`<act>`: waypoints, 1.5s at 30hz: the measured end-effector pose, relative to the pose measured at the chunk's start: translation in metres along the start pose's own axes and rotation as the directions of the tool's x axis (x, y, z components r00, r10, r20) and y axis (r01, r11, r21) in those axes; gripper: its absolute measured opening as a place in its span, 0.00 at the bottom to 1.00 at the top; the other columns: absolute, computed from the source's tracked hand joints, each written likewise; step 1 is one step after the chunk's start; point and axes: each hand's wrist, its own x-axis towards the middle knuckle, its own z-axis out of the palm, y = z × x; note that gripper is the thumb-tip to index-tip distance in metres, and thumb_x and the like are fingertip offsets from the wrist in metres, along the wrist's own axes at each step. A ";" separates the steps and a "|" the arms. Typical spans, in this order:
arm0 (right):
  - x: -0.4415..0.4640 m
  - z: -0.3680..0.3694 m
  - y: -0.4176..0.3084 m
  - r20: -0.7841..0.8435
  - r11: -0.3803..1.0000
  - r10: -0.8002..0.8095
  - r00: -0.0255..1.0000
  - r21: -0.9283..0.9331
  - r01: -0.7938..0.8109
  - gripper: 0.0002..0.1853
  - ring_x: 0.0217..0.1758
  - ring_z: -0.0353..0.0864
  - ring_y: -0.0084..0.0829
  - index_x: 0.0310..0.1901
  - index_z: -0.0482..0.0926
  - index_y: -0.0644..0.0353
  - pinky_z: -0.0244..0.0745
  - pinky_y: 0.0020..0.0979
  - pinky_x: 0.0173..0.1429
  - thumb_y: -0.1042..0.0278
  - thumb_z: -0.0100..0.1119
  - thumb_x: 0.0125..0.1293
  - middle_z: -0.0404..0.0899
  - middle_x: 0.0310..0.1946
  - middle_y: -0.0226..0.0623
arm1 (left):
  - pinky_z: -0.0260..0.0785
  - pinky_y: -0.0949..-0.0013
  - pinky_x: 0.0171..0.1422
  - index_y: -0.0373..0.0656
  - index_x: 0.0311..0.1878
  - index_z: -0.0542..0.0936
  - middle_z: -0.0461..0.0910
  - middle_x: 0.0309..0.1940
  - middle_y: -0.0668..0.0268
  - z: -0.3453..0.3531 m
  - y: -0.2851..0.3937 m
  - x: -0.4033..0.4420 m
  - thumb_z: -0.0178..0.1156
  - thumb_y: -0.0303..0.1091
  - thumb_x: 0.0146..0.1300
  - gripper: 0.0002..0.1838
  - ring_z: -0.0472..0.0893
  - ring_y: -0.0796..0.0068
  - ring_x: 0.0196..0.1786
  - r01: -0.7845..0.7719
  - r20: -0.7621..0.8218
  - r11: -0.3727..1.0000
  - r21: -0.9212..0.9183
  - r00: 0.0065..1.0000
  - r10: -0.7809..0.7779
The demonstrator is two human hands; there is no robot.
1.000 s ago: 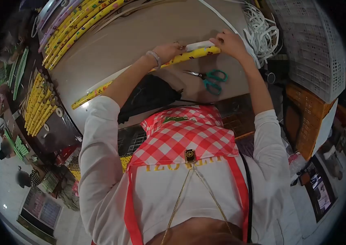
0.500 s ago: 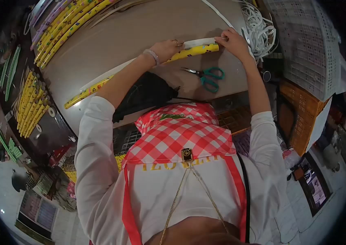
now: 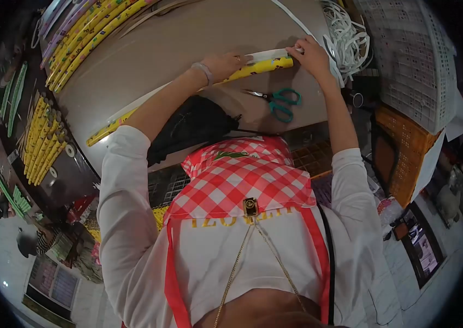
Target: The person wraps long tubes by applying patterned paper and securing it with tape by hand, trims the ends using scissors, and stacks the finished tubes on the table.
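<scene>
A long yellow patterned tube (image 3: 267,66) lies slantwise across the table, with a white strip (image 3: 269,55) along its far side. My left hand (image 3: 223,66) is closed over the tube and strip near the middle, hiding part of both. At the tube's right end, my right hand (image 3: 312,56) pinches the strip between thumb and fingers. Green-handled scissors (image 3: 282,105) lie on the table below the tube, blades pointing left. Under my left forearm rests a black cloth bundle (image 3: 196,126).
A heap of white strip (image 3: 347,44) sits at the upper right, beside a white perforated crate (image 3: 414,60). More patterned tubes (image 3: 97,35) lie at the upper left. Yellow tubes (image 3: 44,142) are stacked at the left. An orange crate (image 3: 403,153) stands to the right.
Both hands stay at nearly the same places on the tube and strip. My right hand has shifted very slightly up; my left forearm has moved a little left.
</scene>
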 end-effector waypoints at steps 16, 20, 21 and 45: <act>0.003 0.010 0.005 -0.026 1.000 0.011 1.000 -0.027 -0.012 0.19 0.33 0.74 0.35 0.28 0.76 0.54 0.67 0.39 0.37 0.45 0.56 0.53 0.69 0.30 0.31 | 0.75 0.67 0.39 0.54 0.67 0.51 0.69 0.53 0.68 0.005 -0.002 0.001 0.50 0.25 0.55 0.36 0.73 0.67 0.47 0.005 0.000 0.999 0.049 1.000 -0.005; 0.003 0.012 0.005 -0.079 0.996 -0.047 0.996 -0.076 0.041 0.17 0.28 0.75 0.36 0.26 0.75 0.58 0.69 0.35 0.32 0.51 0.59 0.53 0.70 0.28 0.32 | 0.71 0.67 0.46 0.43 0.63 0.57 0.74 0.43 0.64 0.001 -0.002 0.001 0.47 0.30 0.59 0.27 0.73 0.65 0.47 -0.050 0.003 0.998 0.032 0.999 0.050; 0.003 0.011 0.004 -0.082 0.996 -0.047 0.996 -0.077 0.041 0.17 0.28 0.75 0.36 0.26 0.75 0.58 0.69 0.35 0.32 0.51 0.59 0.53 0.70 0.28 0.32 | 0.70 0.67 0.48 0.42 0.62 0.59 0.74 0.44 0.64 0.000 -0.002 0.001 0.47 0.30 0.59 0.26 0.73 0.65 0.48 -0.038 -0.008 0.999 -0.023 0.999 0.038; -0.140 0.008 -0.059 0.151 0.997 -0.076 0.986 0.042 0.070 0.21 0.44 0.69 0.44 0.46 0.69 0.57 0.68 0.40 0.45 0.64 0.61 0.50 0.66 0.42 0.42 | 0.72 0.62 0.44 0.38 0.46 0.74 0.72 0.45 0.56 -0.024 0.023 0.069 0.50 0.30 0.57 0.14 0.76 0.57 0.45 0.066 0.046 0.997 -0.034 0.997 -0.064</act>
